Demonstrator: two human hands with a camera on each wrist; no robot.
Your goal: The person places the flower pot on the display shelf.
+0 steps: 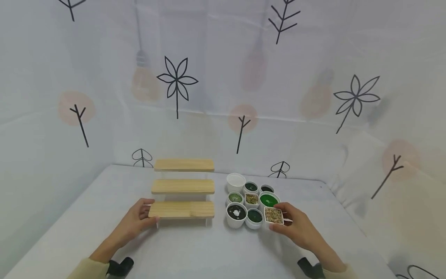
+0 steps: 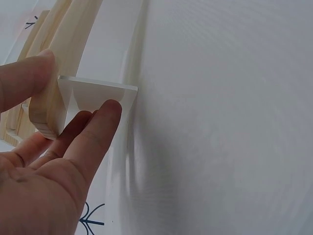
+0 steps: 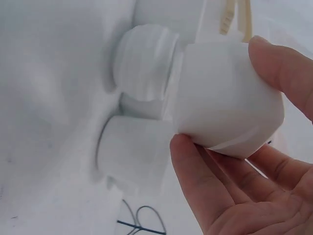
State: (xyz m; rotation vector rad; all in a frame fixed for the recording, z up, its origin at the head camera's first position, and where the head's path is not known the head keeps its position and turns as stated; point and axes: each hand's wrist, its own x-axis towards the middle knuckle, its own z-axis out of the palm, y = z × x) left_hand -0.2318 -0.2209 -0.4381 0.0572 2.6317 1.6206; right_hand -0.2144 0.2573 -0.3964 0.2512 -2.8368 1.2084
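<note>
A three-step wooden shelf with pale boards on white supports stands left of the middle. My left hand holds the left end of its lowest, front board. In the left wrist view the thumb lies on the board and the fingers reach below, beside a white support plate. My right hand grips a square white pot filled with beige granules, thumb on one side and fingers on the other. This pot overlaps the front right of a cluster of small pots in the head view.
The cluster includes an empty white cup, a bright green pot, a black-filled cup with a white patch, a dark green pot and a small square pot of granules. A printed white cloth hangs behind the white table.
</note>
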